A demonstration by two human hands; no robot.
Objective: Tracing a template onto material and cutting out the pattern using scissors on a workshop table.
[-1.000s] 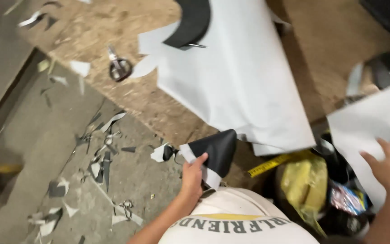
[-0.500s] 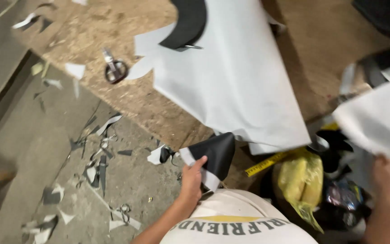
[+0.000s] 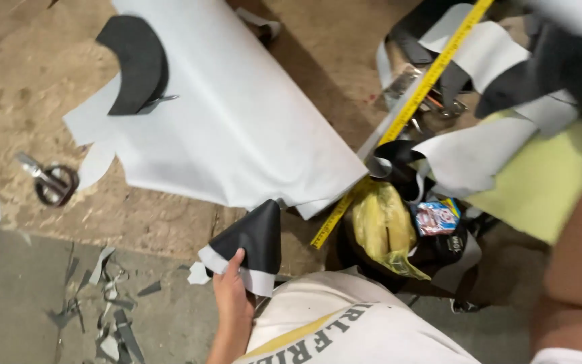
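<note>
Your left hand (image 3: 232, 296) is pinched closed on the curled black-and-white sheet offcut (image 3: 249, 244) at the worktop (image 3: 28, 101) edge, a light, floppy, probably slick piece best held by its white border, while your right grip, blurred, can't be read.

Ahead of my left hand (image 3: 232, 296), a big white sheet (image 3: 237, 121) is covering most of the wooden floor (image 3: 28, 87), leaving bare boards on its left apart from the scissors (image 3: 52, 183). To the right, a yellow tape measure (image 3: 405, 114) and piled scraps (image 3: 466, 152) are crowding the way. Cut bits (image 3: 102, 303) are littering the grey strip near me.
</note>
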